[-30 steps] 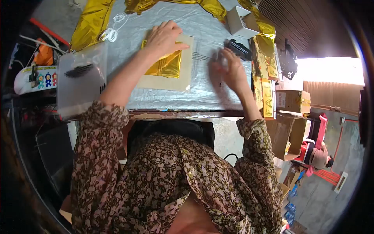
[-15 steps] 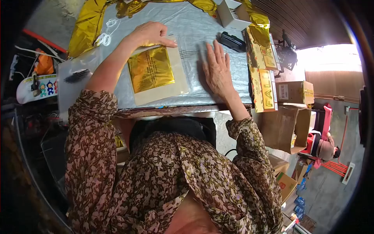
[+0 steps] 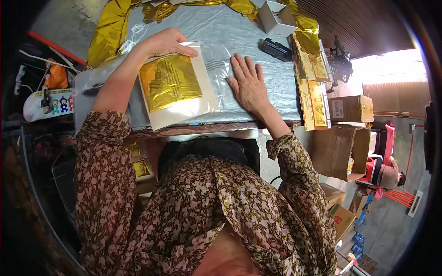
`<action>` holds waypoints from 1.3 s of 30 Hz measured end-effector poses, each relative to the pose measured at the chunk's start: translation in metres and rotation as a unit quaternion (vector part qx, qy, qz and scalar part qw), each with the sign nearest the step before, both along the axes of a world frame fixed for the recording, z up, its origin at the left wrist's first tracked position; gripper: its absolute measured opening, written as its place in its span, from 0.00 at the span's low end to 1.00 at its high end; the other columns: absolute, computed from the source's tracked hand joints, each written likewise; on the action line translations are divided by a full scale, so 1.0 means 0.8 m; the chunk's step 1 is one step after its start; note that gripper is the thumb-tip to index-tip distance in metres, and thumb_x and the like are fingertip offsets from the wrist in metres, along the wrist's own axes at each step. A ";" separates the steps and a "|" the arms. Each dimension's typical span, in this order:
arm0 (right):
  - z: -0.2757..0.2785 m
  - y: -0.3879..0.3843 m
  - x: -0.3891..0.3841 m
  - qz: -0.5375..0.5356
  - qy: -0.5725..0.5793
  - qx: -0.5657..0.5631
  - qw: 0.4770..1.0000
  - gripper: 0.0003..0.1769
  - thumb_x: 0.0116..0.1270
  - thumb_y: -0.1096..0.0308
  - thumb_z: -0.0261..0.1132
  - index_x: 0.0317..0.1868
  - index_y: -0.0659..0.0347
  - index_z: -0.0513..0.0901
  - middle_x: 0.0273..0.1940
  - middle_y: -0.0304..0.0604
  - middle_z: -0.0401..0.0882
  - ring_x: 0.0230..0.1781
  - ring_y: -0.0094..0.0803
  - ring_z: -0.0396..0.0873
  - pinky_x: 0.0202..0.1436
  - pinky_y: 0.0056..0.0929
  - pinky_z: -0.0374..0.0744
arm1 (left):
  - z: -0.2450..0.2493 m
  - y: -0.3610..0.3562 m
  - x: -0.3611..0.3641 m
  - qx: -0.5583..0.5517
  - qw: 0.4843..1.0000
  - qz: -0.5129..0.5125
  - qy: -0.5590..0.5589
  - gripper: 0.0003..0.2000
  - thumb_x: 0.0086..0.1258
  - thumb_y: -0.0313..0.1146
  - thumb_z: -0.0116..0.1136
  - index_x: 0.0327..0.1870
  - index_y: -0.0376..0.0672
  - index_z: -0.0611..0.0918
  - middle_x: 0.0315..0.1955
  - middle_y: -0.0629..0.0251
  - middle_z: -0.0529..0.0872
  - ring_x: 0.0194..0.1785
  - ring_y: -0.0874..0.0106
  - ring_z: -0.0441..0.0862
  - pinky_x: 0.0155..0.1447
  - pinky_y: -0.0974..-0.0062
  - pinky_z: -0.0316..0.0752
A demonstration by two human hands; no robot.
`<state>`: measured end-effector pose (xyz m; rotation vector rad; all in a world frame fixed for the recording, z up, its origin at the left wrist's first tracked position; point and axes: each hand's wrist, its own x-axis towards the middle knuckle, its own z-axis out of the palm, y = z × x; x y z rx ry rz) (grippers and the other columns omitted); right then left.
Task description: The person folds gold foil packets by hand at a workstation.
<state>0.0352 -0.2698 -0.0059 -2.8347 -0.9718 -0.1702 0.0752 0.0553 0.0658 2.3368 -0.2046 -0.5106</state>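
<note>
My left hand (image 3: 168, 44) grips the top edge of a cream card (image 3: 168, 119), its thumb stretched along the front and its other fingers partly out of sight. On the card lies a shiny gold foil piece (image 3: 171, 85) with faint printing. A clear plastic sheet (image 3: 225, 99) spreads on the table to the right of the card. My right hand (image 3: 251, 85) lies flat, palm down, with fingers extended, at the sheet's right side. Above it, near the table's right side, rests a black object (image 3: 276, 49) that looks like a stapler or case.
A silvery cover (image 3: 202, 23) lies over the table. White string (image 3: 137, 29) and gold foil (image 3: 108, 34) are at the left. A white open box (image 3: 276, 20) stands at the back right, above printed gold boxes (image 3: 314, 103). Cardboard boxes (image 3: 338, 147) and another person (image 3: 389, 175) are off to the right.
My left hand has drawn the card and foil left and toward me, its lower edge now over the table edge. My right hand has slid slightly left and down.
</note>
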 end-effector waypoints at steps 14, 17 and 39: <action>-0.011 0.043 0.038 -0.043 -0.019 0.000 0.999 0.37 0.85 0.48 0.48 0.85 0.57 0.55 0.86 0.46 0.53 0.86 0.52 0.52 0.84 0.64 0.49 | 0.105 0.146 -0.075 -0.064 0.981 0.169 -0.072 0.19 0.73 0.49 0.70 0.34 0.40 0.87 0.26 0.74 0.84 0.29 0.85 0.78 0.33 0.79 0.73; -0.024 0.085 0.066 -0.051 -0.033 0.028 0.998 0.37 0.84 0.47 0.48 0.84 0.59 0.58 0.85 0.48 0.55 0.85 0.54 0.52 0.84 0.65 0.49 | 0.137 0.133 -0.097 -0.156 0.944 0.266 -0.119 0.22 0.74 0.55 0.69 0.38 0.40 0.88 0.29 0.75 0.86 0.30 0.86 0.80 0.35 0.82 0.74; 0.119 0.066 0.089 -0.038 0.499 0.644 0.578 0.05 0.71 0.72 0.73 0.40 0.66 0.88 0.38 0.41 0.90 0.37 0.26 0.87 0.40 0.24 0.83 | 0.035 -0.018 -0.110 -0.489 0.797 0.344 -0.088 0.31 0.81 0.56 0.59 0.68 0.35 0.79 0.63 0.63 0.84 0.63 0.73 0.82 0.66 0.70 0.77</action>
